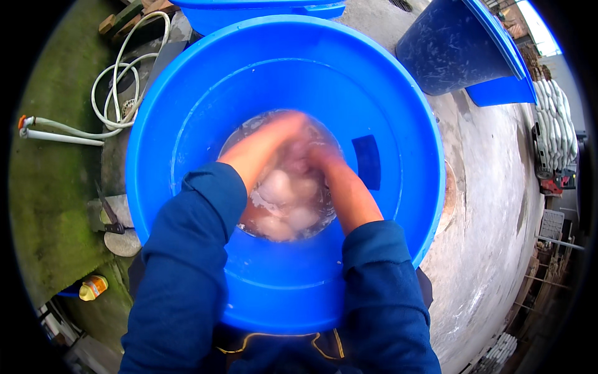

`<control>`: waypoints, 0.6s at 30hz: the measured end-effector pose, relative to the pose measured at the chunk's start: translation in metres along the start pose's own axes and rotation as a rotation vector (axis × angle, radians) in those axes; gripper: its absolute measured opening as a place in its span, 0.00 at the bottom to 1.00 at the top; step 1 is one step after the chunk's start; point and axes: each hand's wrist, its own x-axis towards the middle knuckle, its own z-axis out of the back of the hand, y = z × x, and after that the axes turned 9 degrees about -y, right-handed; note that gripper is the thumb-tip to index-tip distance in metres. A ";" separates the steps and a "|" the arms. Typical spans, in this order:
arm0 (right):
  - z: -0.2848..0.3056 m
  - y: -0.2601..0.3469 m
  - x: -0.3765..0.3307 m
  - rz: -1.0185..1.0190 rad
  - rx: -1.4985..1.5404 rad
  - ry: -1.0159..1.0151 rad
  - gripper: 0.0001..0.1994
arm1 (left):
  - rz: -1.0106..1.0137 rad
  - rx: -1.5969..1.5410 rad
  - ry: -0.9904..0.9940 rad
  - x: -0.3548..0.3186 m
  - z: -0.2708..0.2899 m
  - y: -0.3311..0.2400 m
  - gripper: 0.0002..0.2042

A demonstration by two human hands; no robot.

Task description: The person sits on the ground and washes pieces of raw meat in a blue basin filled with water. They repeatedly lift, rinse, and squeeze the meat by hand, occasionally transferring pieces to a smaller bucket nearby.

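Note:
A deep round blue tub (299,299) stands right in front of me, with cloudy pinkish water (252,215) at its bottom. Several pale, rounded, soft-looking lumps (277,187) lie in the water; their kind I cannot make out. Both my arms, in rolled dark blue sleeves, reach down into the tub. My left hand (293,124) is at the far side of the water, smeared by motion. Close beside it, my right hand (316,154) is blurred too and partly in the water. Their fingers do not show clearly, nor does anything they may hold.
Another blue tub (261,14) sits beyond mine, and a dark blue bin (445,47) leans at the far right. A pale hose (115,81) coils on the left near a knife (112,218) and a yellow bottle (93,287). Stacked white sacks (556,124) stand at the right.

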 end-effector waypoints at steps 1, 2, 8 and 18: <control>0.007 -0.005 -0.001 -0.004 -0.025 0.020 0.20 | -0.022 -0.027 -0.009 0.002 -0.005 0.005 0.18; 0.013 -0.006 -0.003 -0.002 -0.051 0.042 0.19 | -0.037 -0.049 -0.007 0.005 -0.008 0.011 0.18; 0.075 0.024 0.001 0.178 -0.006 0.203 0.18 | -0.130 -0.109 0.225 0.006 -0.029 0.030 0.19; 0.187 0.080 -0.035 0.244 0.045 -0.153 0.16 | -0.220 -0.366 0.041 0.006 -0.047 0.017 0.19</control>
